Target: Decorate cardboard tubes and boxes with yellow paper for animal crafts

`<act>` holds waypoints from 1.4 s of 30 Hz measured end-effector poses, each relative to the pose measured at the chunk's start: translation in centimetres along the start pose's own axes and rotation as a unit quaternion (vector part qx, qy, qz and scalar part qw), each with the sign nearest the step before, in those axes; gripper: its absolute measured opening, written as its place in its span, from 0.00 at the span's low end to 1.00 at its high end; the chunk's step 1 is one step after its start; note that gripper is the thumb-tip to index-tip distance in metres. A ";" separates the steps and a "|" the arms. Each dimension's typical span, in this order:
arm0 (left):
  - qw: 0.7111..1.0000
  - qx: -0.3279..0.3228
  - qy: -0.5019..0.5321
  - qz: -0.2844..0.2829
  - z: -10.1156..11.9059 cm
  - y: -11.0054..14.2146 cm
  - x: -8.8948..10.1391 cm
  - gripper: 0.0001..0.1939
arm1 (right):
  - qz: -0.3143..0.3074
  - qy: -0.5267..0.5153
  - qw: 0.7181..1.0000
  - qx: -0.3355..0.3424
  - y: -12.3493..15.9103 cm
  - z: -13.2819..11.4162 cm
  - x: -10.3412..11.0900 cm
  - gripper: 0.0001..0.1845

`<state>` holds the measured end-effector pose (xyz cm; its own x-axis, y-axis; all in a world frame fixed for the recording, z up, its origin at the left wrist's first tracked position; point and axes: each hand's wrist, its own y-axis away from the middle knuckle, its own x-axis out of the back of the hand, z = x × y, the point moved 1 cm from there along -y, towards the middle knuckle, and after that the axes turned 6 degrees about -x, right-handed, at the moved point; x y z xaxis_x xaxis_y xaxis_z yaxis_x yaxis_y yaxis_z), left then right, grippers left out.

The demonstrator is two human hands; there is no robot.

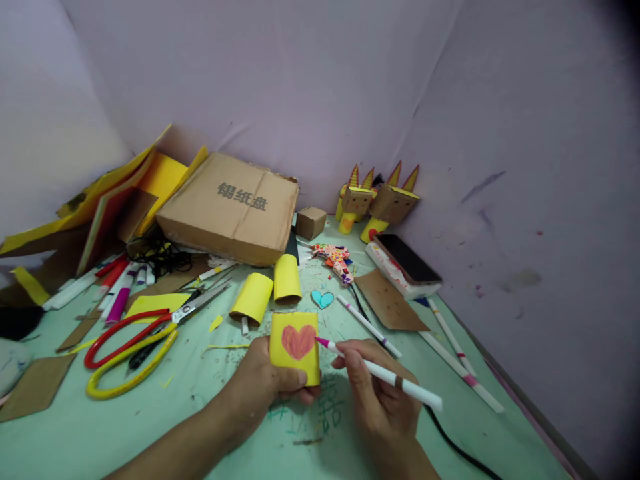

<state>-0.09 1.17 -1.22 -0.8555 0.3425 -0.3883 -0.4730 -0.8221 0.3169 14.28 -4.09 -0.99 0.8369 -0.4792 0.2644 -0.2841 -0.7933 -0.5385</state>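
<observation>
My left hand (273, 380) grips a yellow cardboard tube (311, 370) by its lower part, thumb in front. A pinkish-red heart (298, 341) is drawn on the face turned towards me. In my right hand (377, 393) a white marker (395, 379) with a brown band is held like a pen. Its magenta tip touches or nearly touches the heart's right edge. Just behind stand two more yellow tubes (253, 298), (287, 279), both plain on the sides I see. A small blue paper heart (322, 299) lies flat beyond the held tube.
Large scissors (135, 353) with red and yellow handles lie at left, near loose markers (120, 297). A cardboard box (230, 207) leans at the back. A patterned glue gun (336, 260), a phone (407, 259) on a packet, and horned cardboard figures (395, 200) are at the right.
</observation>
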 end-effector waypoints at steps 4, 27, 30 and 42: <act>1.000 0.005 -0.005 0.005 0.0 0.0 0.0 0.16 | 0.014 0.011 1.000 -0.002 -0.1 -0.5 0.0 0.10; 0.999 -0.022 -0.033 0.005 0.1 0.3 -0.3 0.10 | -0.010 0.023 1.000 0.011 0.0 -0.1 0.3 0.11; 0.999 -0.022 -0.050 0.006 0.3 0.3 -0.5 0.08 | -0.004 0.005 1.000 0.007 0.2 0.2 0.2 0.12; 0.997 -0.031 -0.074 0.016 0.2 0.1 -0.6 0.05 | -0.027 -0.003 1.000 0.007 0.3 0.3 0.2 0.13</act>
<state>0.33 0.98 -0.74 -0.8936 0.3753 -0.2461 -0.4353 -0.8585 0.2713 14.47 -4.28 -1.29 0.8537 -0.4341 0.2879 -0.2324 -0.8120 -0.5354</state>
